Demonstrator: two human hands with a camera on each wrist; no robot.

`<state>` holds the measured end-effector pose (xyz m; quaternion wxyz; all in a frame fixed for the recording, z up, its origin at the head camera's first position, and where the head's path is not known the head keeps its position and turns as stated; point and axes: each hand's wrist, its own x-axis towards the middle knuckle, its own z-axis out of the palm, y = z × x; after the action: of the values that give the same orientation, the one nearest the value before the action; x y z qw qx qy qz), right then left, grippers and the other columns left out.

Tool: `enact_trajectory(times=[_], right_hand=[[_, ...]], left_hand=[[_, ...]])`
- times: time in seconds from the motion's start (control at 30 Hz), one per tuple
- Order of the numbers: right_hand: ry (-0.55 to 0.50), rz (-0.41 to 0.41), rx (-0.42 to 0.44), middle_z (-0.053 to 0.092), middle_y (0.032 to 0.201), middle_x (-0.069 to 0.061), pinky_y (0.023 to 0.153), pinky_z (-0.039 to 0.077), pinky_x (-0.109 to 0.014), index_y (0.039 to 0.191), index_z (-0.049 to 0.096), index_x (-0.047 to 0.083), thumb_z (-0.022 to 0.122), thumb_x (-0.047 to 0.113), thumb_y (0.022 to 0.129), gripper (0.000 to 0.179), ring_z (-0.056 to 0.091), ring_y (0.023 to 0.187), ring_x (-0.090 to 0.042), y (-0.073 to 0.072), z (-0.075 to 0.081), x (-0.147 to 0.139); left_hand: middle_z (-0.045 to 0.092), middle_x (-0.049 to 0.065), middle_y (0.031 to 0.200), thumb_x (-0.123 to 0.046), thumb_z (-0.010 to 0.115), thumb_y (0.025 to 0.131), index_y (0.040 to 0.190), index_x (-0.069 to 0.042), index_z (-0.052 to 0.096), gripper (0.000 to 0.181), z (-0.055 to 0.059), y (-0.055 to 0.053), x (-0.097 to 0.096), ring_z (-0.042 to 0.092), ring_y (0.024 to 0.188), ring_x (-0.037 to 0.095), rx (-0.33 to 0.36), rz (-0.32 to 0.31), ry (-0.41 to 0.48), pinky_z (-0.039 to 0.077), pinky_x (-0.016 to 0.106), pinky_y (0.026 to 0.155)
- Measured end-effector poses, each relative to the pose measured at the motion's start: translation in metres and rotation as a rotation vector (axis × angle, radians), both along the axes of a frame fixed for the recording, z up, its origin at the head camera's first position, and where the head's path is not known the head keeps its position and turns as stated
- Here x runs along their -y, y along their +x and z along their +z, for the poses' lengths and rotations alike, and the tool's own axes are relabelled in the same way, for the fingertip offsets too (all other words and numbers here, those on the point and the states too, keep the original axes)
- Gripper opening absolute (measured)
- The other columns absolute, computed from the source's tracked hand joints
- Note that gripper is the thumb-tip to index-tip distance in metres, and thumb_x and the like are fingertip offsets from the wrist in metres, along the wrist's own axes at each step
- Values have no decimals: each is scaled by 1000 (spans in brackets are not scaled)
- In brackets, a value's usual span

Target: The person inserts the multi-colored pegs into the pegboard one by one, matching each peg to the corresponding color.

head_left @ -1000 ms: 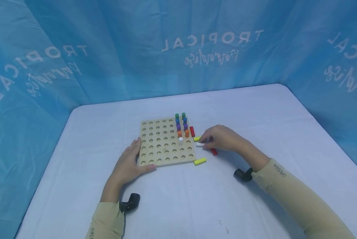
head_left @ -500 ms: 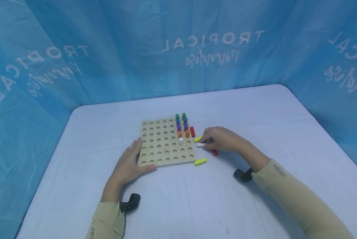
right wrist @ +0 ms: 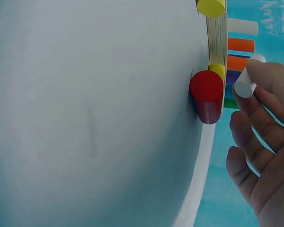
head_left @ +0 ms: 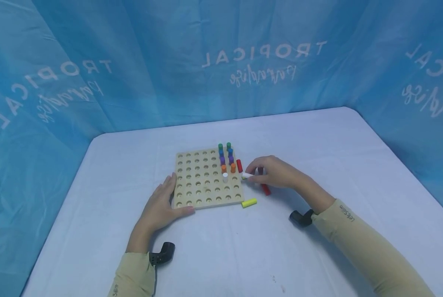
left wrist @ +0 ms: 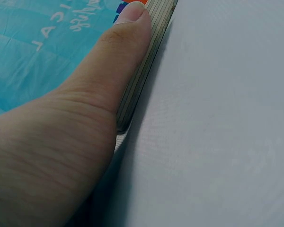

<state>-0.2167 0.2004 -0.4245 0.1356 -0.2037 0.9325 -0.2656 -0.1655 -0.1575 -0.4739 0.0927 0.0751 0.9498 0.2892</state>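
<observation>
A pale wooden pegboard [head_left: 203,177] with rows of round holes lies on the table. My left hand [head_left: 162,204] rests at its near left corner, fingers along the left side. Its thumb [left wrist: 118,52] lies straight against the near edge. Between thumb and fingertips my right hand [head_left: 275,171] pinches a white peg [right wrist: 246,87], tilted and raised off the cloth beside the board's right edge. Upright in the two right columns stand green, blue, purple and orange [head_left: 233,168] pegs in pairs, with one white peg [head_left: 225,177] in front of them.
Loose pegs lie right of the board: a red one [head_left: 239,166], a yellow one [head_left: 249,203] near the corner, and another red one [head_left: 266,189] under my right hand. One more yellow peg [right wrist: 217,70] is partly hidden. Blue curtain [head_left: 169,62] surrounds the white-covered table [head_left: 221,255].
My right hand has lifted the white peg from the cloth and tilted it, its end now closer to the board. My left hand keeps its place on the board.
</observation>
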Motion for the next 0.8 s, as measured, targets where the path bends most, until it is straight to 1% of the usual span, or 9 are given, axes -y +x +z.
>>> enact_trajectory(times=[0.1, 0.2, 0.3, 0.5, 0.67, 0.8], right_hand=[[-20, 2, 6, 70, 99, 8, 72, 54, -29, 111, 72, 23, 74, 25, 90, 21, 59, 84, -14, -1, 0, 1], [-46, 2, 3, 69, 93, 8, 69, 53, -28, 107, 72, 24, 74, 25, 90, 17, 58, 81, -14, -1, 0, 1], [-73, 2, -15, 69, 92, 9, 70, 54, -28, 103, 71, 23, 75, 25, 88, 16, 59, 81, -14, -1, 2, 3], [-101, -7, -46, 71, 93, 8, 72, 54, -28, 102, 70, 22, 77, 24, 86, 17, 60, 81, -13, -2, 4, 6], [-140, -24, -30, 74, 97, 9, 74, 54, -29, 98, 70, 22, 79, 24, 84, 17, 62, 84, -13, -4, 4, 11], [-172, -18, -13, 76, 98, 8, 75, 54, -29, 96, 69, 22, 79, 23, 85, 15, 64, 85, -13, -6, 3, 16]], left_hand=[[8, 12, 168, -76, 75, 65, 161, -19, 6, 132, 0, 0, 0, 11, 153, 42, 0, -1, 5, 14, 62, 123], [8, 12, 168, -75, 76, 65, 161, -19, 6, 131, 1, 0, 0, 11, 153, 42, 0, -4, 9, 13, 62, 123], [8, 12, 168, -75, 76, 66, 161, -18, 6, 131, 2, 0, 0, 10, 153, 43, 2, -4, 12, 13, 62, 123], [9, 12, 168, -75, 76, 65, 161, -18, 6, 131, 2, 0, 0, 11, 153, 43, -1, -6, 13, 13, 62, 123], [9, 12, 168, -75, 75, 65, 161, -18, 6, 131, 2, 0, 0, 11, 154, 41, -1, -5, 10, 13, 61, 123], [9, 12, 168, -76, 75, 65, 161, -18, 6, 132, 2, 0, 0, 10, 154, 40, 2, -2, 9, 13, 61, 124]])
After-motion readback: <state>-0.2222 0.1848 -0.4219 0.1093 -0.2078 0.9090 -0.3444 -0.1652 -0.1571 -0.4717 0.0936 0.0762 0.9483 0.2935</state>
